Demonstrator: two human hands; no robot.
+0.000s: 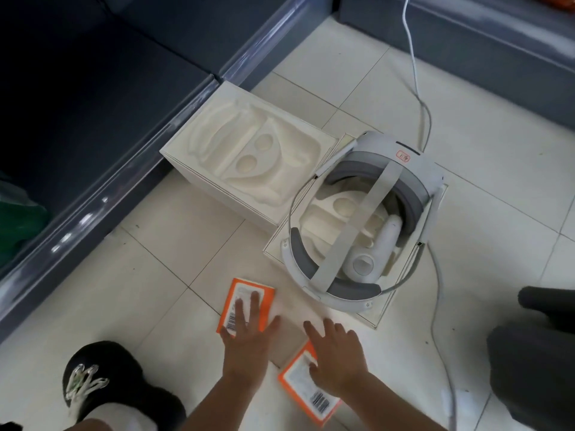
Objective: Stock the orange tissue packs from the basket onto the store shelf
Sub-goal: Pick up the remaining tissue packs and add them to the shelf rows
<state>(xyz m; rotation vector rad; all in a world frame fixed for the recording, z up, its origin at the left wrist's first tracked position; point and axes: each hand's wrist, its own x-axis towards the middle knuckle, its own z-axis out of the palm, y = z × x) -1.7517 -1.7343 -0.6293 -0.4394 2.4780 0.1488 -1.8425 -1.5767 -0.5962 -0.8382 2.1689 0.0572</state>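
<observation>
Two orange tissue packs lie flat on the white tiled floor, white label side up. My left hand (249, 334) rests with straight fingers on the left pack (267, 303). My right hand (337, 359) lies flat on the right pack (314, 399), which is turned at an angle. The dark grey store shelf (130, 141) runs along the left, its bottom tier dark. No basket is in view.
An open white box with a moulded tray (249, 157) stands by the shelf. Beside it a second tray holds a white headset (367, 225) with a cable (417, 73) trailing away. A black shoe (93, 381) is at bottom left, a dark object (535, 362) at right.
</observation>
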